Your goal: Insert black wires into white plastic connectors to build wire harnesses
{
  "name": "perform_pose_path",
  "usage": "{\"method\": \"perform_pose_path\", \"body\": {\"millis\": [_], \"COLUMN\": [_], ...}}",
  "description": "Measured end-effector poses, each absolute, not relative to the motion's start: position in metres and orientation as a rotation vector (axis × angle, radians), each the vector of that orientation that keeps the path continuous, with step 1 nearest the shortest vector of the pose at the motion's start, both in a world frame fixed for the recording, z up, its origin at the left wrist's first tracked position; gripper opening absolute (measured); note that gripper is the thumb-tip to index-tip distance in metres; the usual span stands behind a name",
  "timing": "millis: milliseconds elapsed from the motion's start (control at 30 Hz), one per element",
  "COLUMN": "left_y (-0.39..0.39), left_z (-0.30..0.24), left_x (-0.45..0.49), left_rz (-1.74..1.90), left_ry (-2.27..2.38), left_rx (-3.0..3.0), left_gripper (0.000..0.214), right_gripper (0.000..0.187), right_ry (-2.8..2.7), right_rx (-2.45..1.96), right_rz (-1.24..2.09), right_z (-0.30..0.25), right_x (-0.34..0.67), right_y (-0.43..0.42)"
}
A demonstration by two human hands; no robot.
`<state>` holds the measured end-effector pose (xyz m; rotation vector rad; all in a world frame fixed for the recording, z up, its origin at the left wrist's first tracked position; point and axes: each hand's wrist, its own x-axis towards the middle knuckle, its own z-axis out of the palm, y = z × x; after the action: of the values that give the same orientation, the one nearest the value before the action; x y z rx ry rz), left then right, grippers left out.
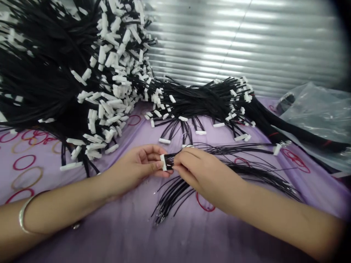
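My left hand (146, 160) grips a white connector housing (163, 162) between thumb and fingers. Black wires run from the housing toward the right, where a second white connector (276, 149) sits at their far end. Close beside the housing, my right hand (196, 166) pinches a thin black wire just behind it; the wire's tip is partly hidden by the fingers. Under and beyond my right hand lies a bundle of loose black wires (171, 201) with bare metal tips showing at the near end.
A large heap of black cables with white connectors (109, 106) rises at the left. Behind my hands lies a smaller pile of finished cables (200, 98). Dark wire bundles (301, 128) and a clear plastic bag (315, 106) are at the right, on a purple patterned cloth (115, 226).
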<state>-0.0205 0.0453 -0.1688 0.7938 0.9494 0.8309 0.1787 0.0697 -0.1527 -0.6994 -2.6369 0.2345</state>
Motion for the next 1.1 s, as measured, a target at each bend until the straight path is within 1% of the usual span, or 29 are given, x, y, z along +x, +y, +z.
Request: {"method": "perform_pose_path", "body": {"millis": [300, 467, 600, 667, 767, 833, 1000, 1100], "left_y": [0.044, 0.044, 0.041, 0.04, 0.039, 0.04, 0.043, 0.04], "left_z": [-0.169, -0.169, -0.171, -0.169, -0.161, -0.157, -0.158, -0.156], "left_x": [-0.021, -0.021, -0.02, -0.021, -0.022, -0.023, -0.024, -0.025], "left_rz": [0.832, 0.811, 0.866, 0.934, 1.03, 1.078, 1.084, 1.041], "left_ry": [0.963, 1.03, 0.981, 0.944, 0.922, 0.963, 1.192, 1.279], "left_rx": [0.78, 0.81, 0.813, 0.758, 0.742, 0.799, 0.917, 1.152], "left_gripper": [0.026, 0.029, 0.024, 0.026, 0.035, 0.037, 0.03, 0.023], "right_gripper": [0.004, 0.01, 0.012, 0.012, 0.016, 0.018, 0.012, 0.011], "right_ry": [-2.592, -2.53, -2.548, -2.527, -2.644, -2.773, -2.921, -2.908], "right_rx": [-0.601, -0.611, -0.56, -0.589, -0.643, -0.636, -0.593, -0.572], "right_rz": [0.137, 0.202, 0.033, -0.037, 0.138, 0.263, 0.334, 0.372], "right_z": [-0.169, -0.176, -0.155, -0.139, -0.126, -0.132, -0.158, -0.159], "right_x": [0.174, 0.169, 0.175, 0.181, 0.187, 0.187, 0.18, 0.179], "right_y": [0.071, 0.076, 0.07, 0.061, 0.051, 0.05, 0.06, 0.065]}}
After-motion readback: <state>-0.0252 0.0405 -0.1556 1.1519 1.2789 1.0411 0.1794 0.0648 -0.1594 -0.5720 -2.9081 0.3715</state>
